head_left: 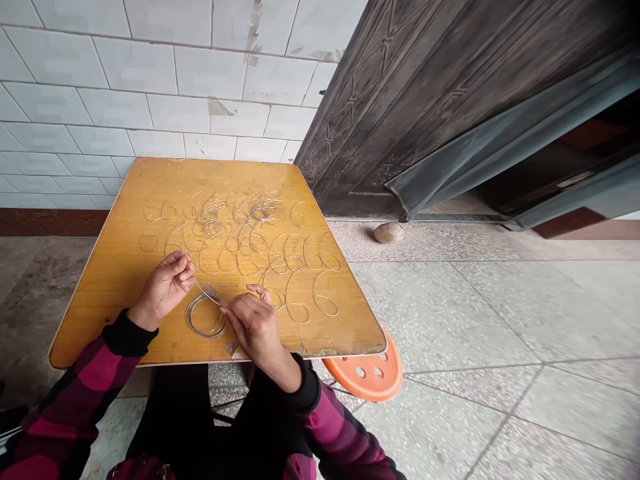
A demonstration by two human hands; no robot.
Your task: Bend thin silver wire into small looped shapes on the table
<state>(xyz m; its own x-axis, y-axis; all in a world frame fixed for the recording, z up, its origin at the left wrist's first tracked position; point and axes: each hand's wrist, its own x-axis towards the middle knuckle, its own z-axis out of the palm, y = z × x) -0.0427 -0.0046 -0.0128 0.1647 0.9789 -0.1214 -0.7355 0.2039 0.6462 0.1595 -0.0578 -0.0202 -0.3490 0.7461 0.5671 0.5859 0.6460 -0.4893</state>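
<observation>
My left hand (167, 285) pinches one end of a thin metal wire (203, 291) above a small wooden table (120, 280). The other end of that wire is pinched in my right hand (253, 321), just right of a stack of finished wire rings (203, 320) lying near the table's front edge. Both hands have their fingers closed. Several loose bent wire loops (250, 240) are spread over the middle and far part of the tabletop.
An orange plastic stool (367, 377) stands under the table's front right corner. A white tiled wall (150, 87) is behind the table, and a dark metal door (450, 100) stands open at the right. A small round object (389, 233) lies on the floor by the door.
</observation>
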